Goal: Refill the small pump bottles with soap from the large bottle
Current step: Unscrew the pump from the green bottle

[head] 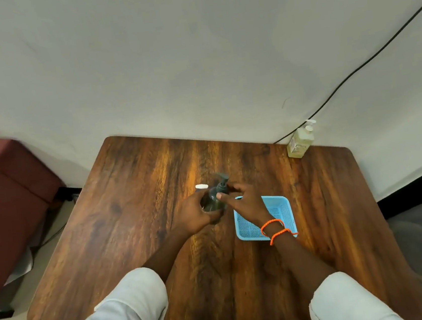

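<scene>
Two forearms in rolled pale sleeves reach out over the wooden table (138, 220). The left hand (197, 212) wraps its fingers round the body of one dark green pump bottle (215, 198); the right hand (246, 199), with two orange bracelets (275, 228) at the wrist, pinches that bottle's neck below the pump. One blue mesh basket (280, 210) lies under and just right of the right wrist. One small white object (201, 186) sits just beyond the left hand. One large pale yellow soap bottle (299, 140) stands far beyond the right hand, at the table's far corner.
</scene>
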